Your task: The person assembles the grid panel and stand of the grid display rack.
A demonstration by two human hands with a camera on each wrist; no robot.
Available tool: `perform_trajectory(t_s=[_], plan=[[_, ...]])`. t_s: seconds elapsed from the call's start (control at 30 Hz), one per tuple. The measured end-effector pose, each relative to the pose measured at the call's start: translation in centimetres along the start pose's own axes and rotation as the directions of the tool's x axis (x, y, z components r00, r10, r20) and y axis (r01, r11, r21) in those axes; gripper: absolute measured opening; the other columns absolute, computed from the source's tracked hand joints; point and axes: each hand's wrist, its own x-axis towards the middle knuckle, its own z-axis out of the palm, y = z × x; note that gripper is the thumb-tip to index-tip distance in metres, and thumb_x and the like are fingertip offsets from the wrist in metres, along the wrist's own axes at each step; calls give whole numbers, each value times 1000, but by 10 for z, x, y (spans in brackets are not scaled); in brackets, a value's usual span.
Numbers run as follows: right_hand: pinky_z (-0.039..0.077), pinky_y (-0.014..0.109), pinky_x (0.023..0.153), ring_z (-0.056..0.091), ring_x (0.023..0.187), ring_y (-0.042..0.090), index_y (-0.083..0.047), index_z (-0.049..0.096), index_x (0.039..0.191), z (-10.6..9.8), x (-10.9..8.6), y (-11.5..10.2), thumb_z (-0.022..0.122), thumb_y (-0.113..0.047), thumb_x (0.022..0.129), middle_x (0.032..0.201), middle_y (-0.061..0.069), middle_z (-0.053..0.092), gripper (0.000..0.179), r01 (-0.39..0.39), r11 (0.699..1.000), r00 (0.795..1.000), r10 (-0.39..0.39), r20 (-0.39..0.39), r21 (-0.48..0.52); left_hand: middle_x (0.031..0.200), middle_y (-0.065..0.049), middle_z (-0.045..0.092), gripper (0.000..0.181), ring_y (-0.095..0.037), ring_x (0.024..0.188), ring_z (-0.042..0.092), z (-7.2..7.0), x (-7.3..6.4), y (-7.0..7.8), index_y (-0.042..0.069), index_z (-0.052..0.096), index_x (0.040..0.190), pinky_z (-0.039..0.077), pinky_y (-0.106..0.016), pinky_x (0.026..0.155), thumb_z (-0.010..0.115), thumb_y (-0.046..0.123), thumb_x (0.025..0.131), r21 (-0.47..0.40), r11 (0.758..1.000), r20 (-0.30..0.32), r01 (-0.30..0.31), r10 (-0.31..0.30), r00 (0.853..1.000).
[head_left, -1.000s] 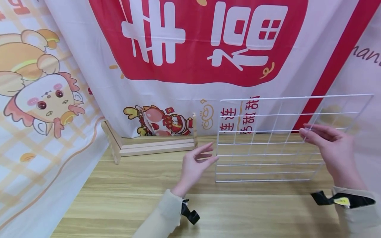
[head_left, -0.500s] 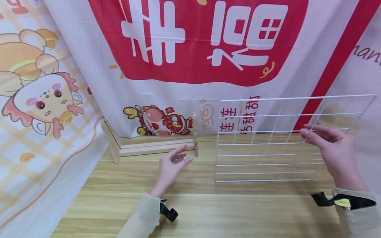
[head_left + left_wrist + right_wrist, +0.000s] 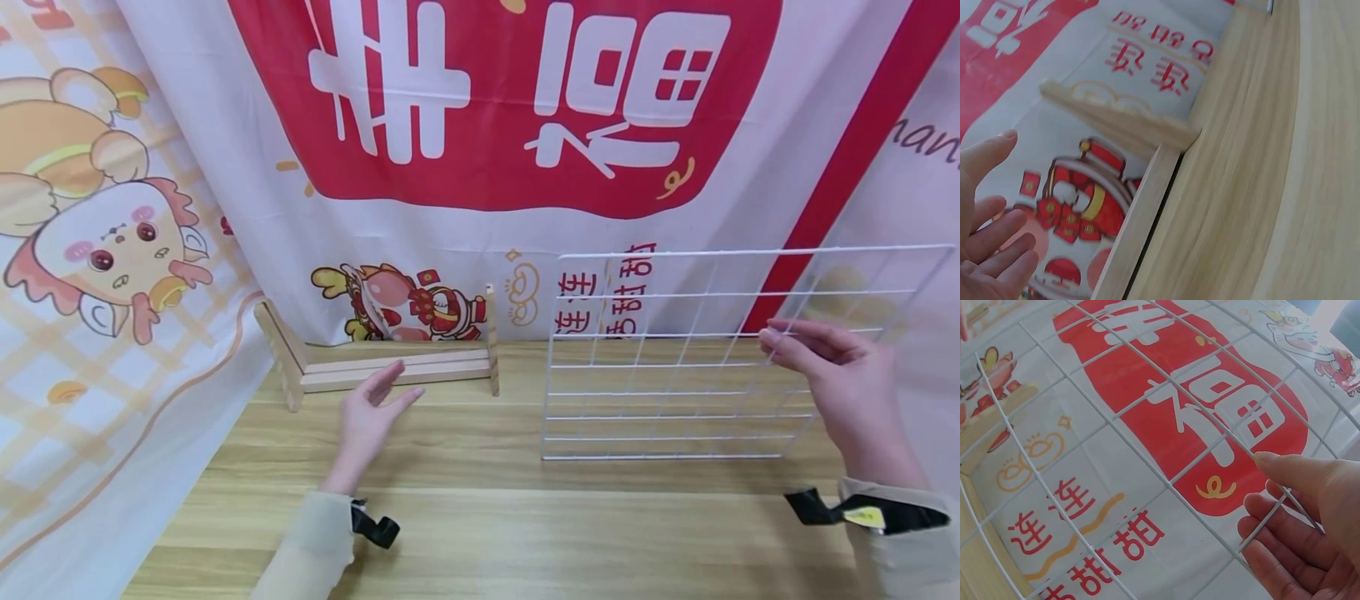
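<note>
A white wire grid panel (image 3: 678, 364) stands upright at the right of the table in the head view. My right hand (image 3: 851, 379) pinches one of its wires between thumb and fingers; the right wrist view shows the thumb pressed on a wire of the grid (image 3: 1169, 485). At the left, a wooden stand (image 3: 397, 371) with a low rail and two upright ends sits by the back edge. My left hand (image 3: 367, 425) is in front of that rail, fingers spread and holding nothing. The left wrist view shows the hand (image 3: 997, 237) apart from the wooden rail (image 3: 1138, 228).
A wood-grain table (image 3: 525, 533) carries both things. Behind it hangs a white and red printed cloth (image 3: 487, 183), close to the stand. Another printed cloth (image 3: 172, 392) slopes down along the left side of the table.
My left hand has come away from the grid panel's left edge and moved left to the wooden stand. The right hand keeps hold of the panel, which tilts very slightly.
</note>
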Motion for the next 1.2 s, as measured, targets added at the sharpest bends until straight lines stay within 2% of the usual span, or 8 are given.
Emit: perform_trajectory(t_s=[0.23,0.4,0.53,0.77,0.87,0.97,1.13,1.2], plan=[[48,5,80,71,81,1,-5,65,135,0,0,1,75,-23,95,99,-18,72,45,-2,1000,1000,2,-7,-6,143,-8,59,73,-21,131,54,-42,4,-14,9,59,142,41,-31,112,89,34,81,45,996,-135,80,-73,988],[49,6,81,71,81,2,-2,66,133,1,1,2,75,-19,95,99,-17,73,43,12,1000,1000,-12,-13,9,142,-11,59,74,-24,131,56,-65,5,-19,7,57,143,44,-30,109,90,29,80,49,993,-233,104,-90,968],[49,6,81,71,80,1,-2,66,133,0,1,2,75,-20,95,100,-17,73,44,1,1000,1000,-1,-12,18,143,-11,58,73,-24,131,55,-83,7,-20,7,56,144,45,-28,108,89,25,82,38,991,-287,127,-111,951],[49,7,81,71,81,0,-3,66,133,0,1,2,75,-19,95,100,-18,73,43,6,1000,1000,-5,-16,16,146,-11,55,76,-26,134,53,-113,17,-18,10,54,147,44,-25,107,90,25,81,10,985,-351,174,-160,923],[49,6,81,71,81,1,-3,66,133,0,0,2,75,-20,94,100,-18,73,44,0,1000,1000,0,-14,16,146,-9,56,79,-25,133,53,-126,24,-16,12,55,147,44,-25,107,91,27,79,15,982,-375,187,-168,912],[49,5,80,71,82,2,-3,66,134,-1,0,2,75,-22,95,101,-17,73,44,-5,1000,1000,5,-8,8,145,-11,56,79,-23,132,54,-137,31,-15,10,55,146,44,-27,108,92,23,78,3,982,-398,189,-172,901],[49,4,80,72,82,3,-2,66,133,-1,0,2,75,-21,95,100,-17,73,44,-5,1000,1000,5,-5,7,145,-13,56,78,-21,130,56,-151,45,-12,12,55,147,44,-28,108,92,21,79,33,983,-404,182,-154,902],[49,5,80,72,81,3,-3,66,133,-1,0,1,75,-21,95,100,-17,73,43,-6,1000,1000,6,-5,11,146,-10,55,79,-22,132,54,-155,51,-11,15,54,148,44,-25,107,91,23,79,47,979,-393,200,-166,904]])
